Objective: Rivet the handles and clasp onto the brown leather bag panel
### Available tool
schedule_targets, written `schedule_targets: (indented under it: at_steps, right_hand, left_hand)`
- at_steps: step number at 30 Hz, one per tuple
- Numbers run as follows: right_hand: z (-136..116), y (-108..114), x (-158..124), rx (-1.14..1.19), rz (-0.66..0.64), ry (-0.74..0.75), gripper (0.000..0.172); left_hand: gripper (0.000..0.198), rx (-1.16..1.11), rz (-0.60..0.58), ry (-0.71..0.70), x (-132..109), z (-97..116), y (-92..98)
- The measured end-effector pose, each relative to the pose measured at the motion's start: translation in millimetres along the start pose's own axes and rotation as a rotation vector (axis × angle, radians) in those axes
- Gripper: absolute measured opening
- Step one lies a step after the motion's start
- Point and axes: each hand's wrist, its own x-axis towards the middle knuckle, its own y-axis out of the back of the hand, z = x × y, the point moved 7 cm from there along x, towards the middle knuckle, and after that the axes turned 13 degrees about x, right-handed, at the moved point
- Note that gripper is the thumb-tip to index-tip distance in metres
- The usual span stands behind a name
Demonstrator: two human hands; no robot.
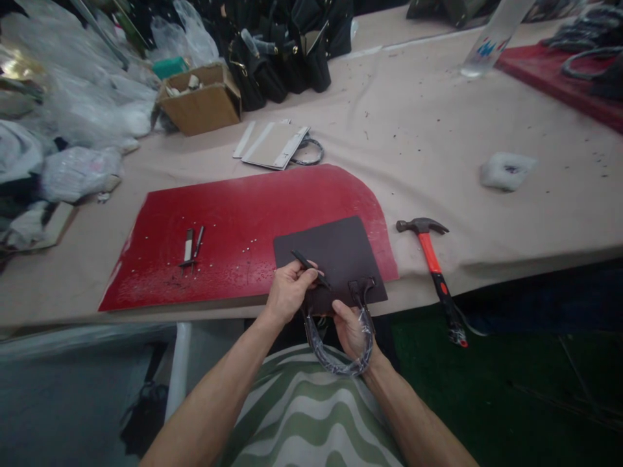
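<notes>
A dark flat panel [331, 250] lies on the right part of a red board [233, 214], its near edge at the table edge. My left hand [287, 292] pinches a thin black pen-like tool [306, 261], whose tip points down right onto the panel. A looped handle [335, 366] wrapped in clear plastic hangs from the panel's near edge. Inside that loop, my right hand [353, 327] grips the panel's near edge, thumb on top and the other fingers hidden beneath. Two small metal tools [189, 246] rest on the board at the left, among tiny bits.
A hammer [431, 256] with an orange and black handle lies at the right, its grip over the table edge. Behind the board are pale flat panels [275, 144], a cardboard box [202, 104] and black bags [282, 65]. A bottle [491, 42] stands at the back right.
</notes>
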Motion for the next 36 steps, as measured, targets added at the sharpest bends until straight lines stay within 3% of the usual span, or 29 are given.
schedule_targets:
  at_steps: [6, 19, 36]
  right_hand:
    - [-1, -7, -1, 0.022, 0.001, -0.014, 0.05]
    - [-4, -17, 4, 0.024, -0.018, -0.014, 0.057]
    - [-3, -13, 4, -0.008, 0.003, -0.002, 0.047]
  left_hand:
    - [0.05, -0.09, -0.042, 0.122, 4, 1, 3.6]
    - [0.041, -0.108, -0.029, -0.035, -3, 3, 4.6]
    - [0.03, 0.078, 0.019, -0.131, -8, 12, 3.5]
